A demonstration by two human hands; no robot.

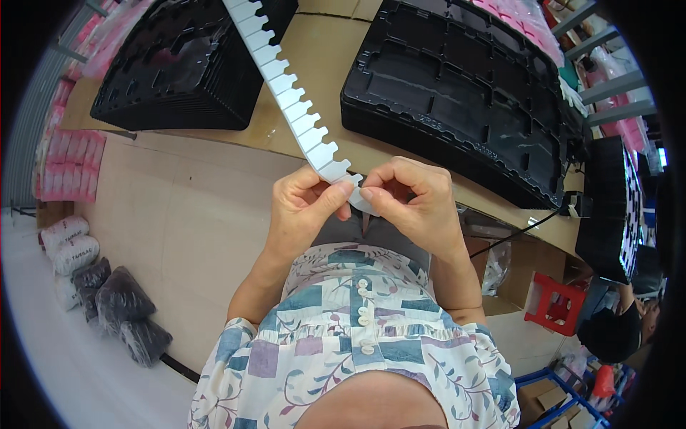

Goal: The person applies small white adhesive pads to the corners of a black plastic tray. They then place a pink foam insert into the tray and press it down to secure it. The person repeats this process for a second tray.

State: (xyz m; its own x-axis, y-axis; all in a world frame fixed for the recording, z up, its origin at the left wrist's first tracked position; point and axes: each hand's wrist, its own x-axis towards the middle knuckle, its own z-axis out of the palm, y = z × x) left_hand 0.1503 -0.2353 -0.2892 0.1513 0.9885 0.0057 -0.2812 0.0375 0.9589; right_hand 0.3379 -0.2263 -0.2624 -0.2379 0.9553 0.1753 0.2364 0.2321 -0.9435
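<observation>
A long white strip [291, 100] with a row of notched tabs along one edge slants from the top of the view down to my hands. My left hand [306, 204] pinches it near its lower end, thumb on top. Beside it, my right hand [414, 200] has thumb and forefinger closed at the strip's end tab, its other fingers curled in. The two thumbs nearly meet. Behind my fingers the strip's tip is partly hidden. Both hands are in front of the table's near edge, close to my body.
On the brown table [314, 43] stand a stack of black plastic trays [179, 68] at left and more black trays [450, 86] at right. A black cable [525, 227] hangs off the right side. A red stool [554, 304] and another person [618, 322] are at right. Dark bags [125, 300] lie at left.
</observation>
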